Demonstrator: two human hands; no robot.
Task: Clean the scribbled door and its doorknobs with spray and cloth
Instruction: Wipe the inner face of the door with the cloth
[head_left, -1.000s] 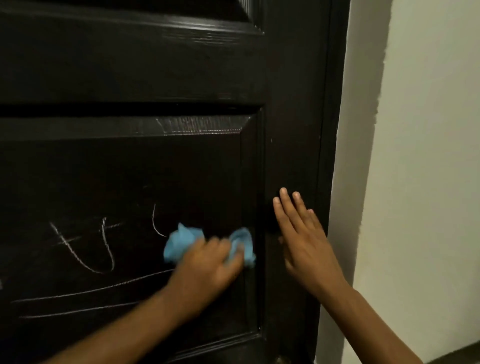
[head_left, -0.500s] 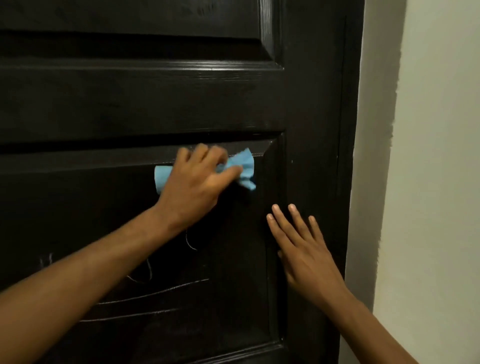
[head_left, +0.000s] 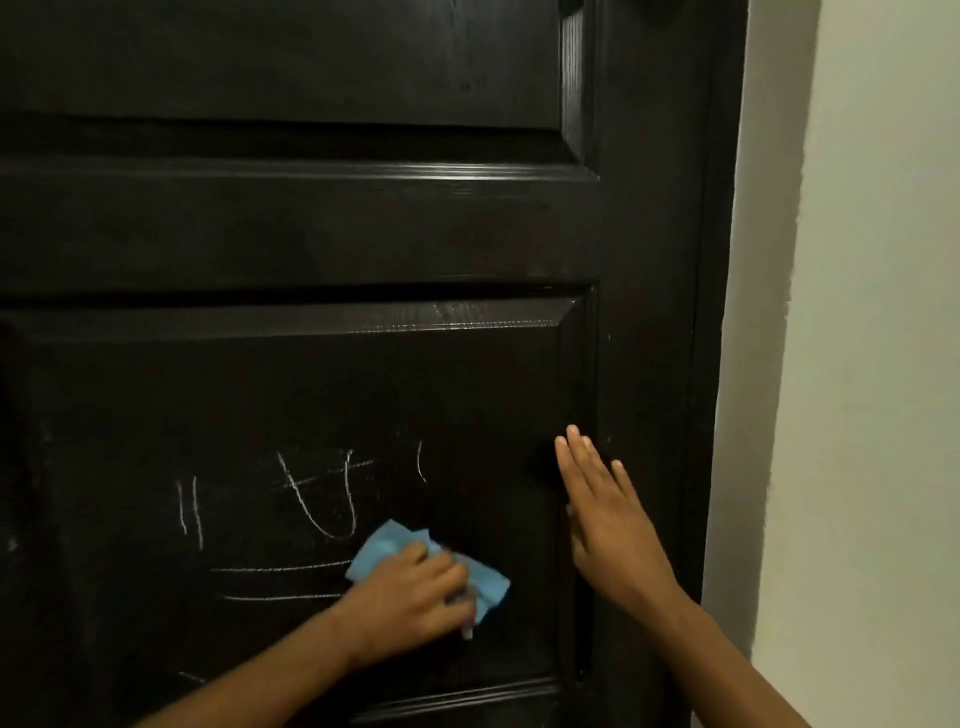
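Her left hand (head_left: 410, 597) grips the blue cloth (head_left: 387, 548) low on the dark door (head_left: 311, 223), right hand (head_left: 608, 519) flat and open beside it, while white scribbles (head_left: 322, 499) to the left remain, so much wiping seems left.

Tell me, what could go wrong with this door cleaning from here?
The left hand holds the blue cloth bunched small, so each pass covers little and may only smear the white scribbles across the dark door. The faint scribbles far left could be missed. The right hand lies flat on the panel edge and may leave prints on wiped wood.
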